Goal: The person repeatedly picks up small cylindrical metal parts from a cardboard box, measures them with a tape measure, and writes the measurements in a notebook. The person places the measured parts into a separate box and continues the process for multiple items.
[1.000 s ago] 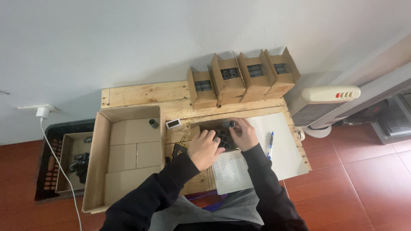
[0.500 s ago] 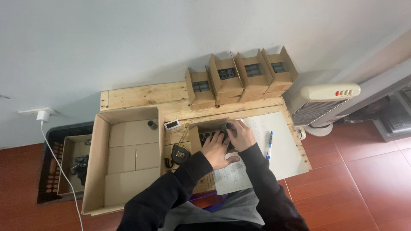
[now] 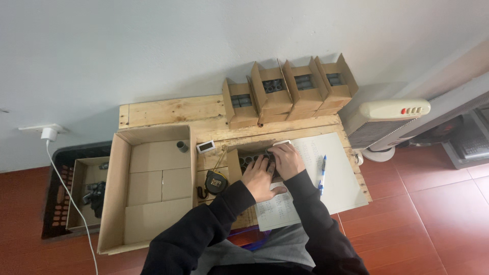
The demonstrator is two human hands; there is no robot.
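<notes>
- Right now, mid-frame, both hands are on one small open carton (image 3: 239, 160) of dark cylinders on the wooden bench (image 3: 163, 109).
- Left hand (image 3: 259, 179): fingers curled down into it, grip unclear.
- Right hand (image 3: 288, 159): fingers bent over its far edge.
- Four filled cartons (image 3: 288, 91) line the top.
- One big empty box (image 3: 153, 178) sits left, one tape measure (image 3: 216, 182) and one blue pen (image 3: 322, 174) nearby.

Overhead: left hand (image 3: 259, 178) and right hand (image 3: 288, 159) press into a small open carton (image 3: 235, 159) of grey tubes on a wooden desk (image 3: 168, 111).

Tape measure (image 3: 216, 182) left of small box (image 3: 249, 158)
</notes>
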